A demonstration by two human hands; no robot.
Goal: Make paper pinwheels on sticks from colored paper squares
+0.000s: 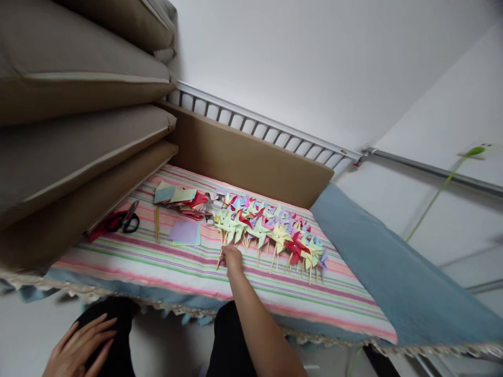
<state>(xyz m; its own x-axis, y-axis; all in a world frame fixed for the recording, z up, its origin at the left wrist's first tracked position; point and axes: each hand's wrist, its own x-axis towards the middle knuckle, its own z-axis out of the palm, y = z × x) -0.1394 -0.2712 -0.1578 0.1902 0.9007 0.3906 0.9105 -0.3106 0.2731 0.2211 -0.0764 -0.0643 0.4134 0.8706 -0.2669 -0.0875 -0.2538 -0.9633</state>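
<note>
My right hand (232, 258) is closed in a pinch round the thin wooden stick of a pale green paper pinwheel (225, 221). That pinwheel is at the left end of a dense group of paper pinwheels (280, 234) in green, yellow, red, purple and blue, lying on a striped cloth (188, 280). Fingers spread, my left hand (84, 343) rests on my left knee and holds nothing. Left of the pinwheels lie purple paper squares (184, 232), a few bare wooden sticks (157, 224) and a pile of coloured paper pieces (183, 198).
Black-handled scissors (126, 219) lie by a red item (102, 226) at the left. Stacked brown cushions (84, 141) rise over that side. A brown board (243, 154) stands along the back, before a white radiator (259, 128). Blue cloth (377, 267) covers the right side.
</note>
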